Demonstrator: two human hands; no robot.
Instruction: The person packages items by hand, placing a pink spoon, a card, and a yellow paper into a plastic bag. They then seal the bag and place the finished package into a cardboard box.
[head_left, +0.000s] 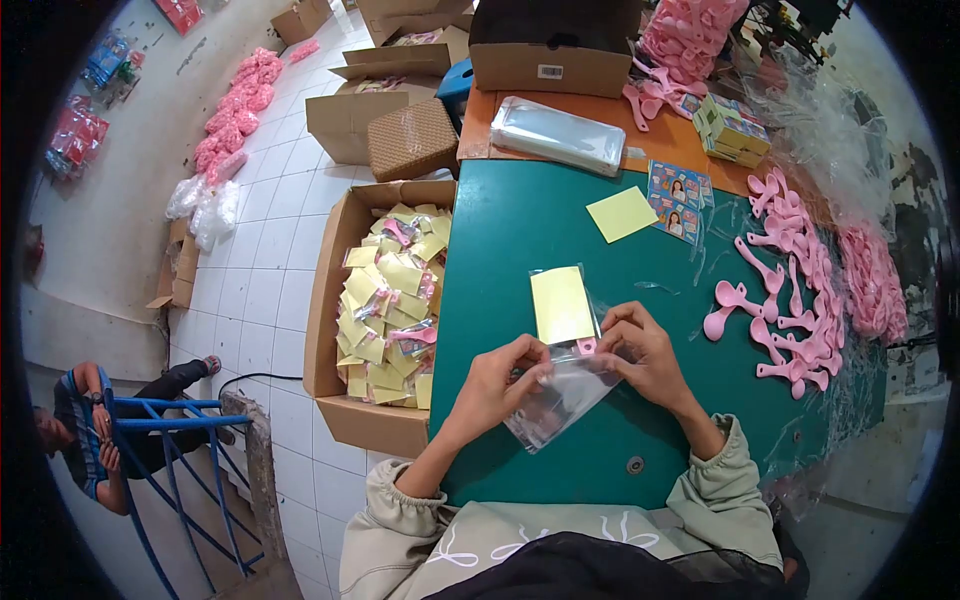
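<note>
Both hands pinch the upper edge of a clear plastic bag [553, 402] over the green table. My left hand [503, 382] grips its left corner with thumb and forefinger. My right hand [645, 360] has its fingers closed on the right side. Just beyond lies a pale yellow card [562, 305] in clear wrapping. The holed end of a pink spoon handle [586, 346] shows at the card's lower right, between my hands, overlapping the bag's edge in this view.
Left of the green table [500, 240], a cardboard box [325, 330] holds many packed bags. Pink measuring spoons [790, 330] are heaped on the right. A loose yellow card [621, 214], printed cards [678, 200] and a plastic bag stack [557, 135] lie farther back. A person [85, 430] sits at far left.
</note>
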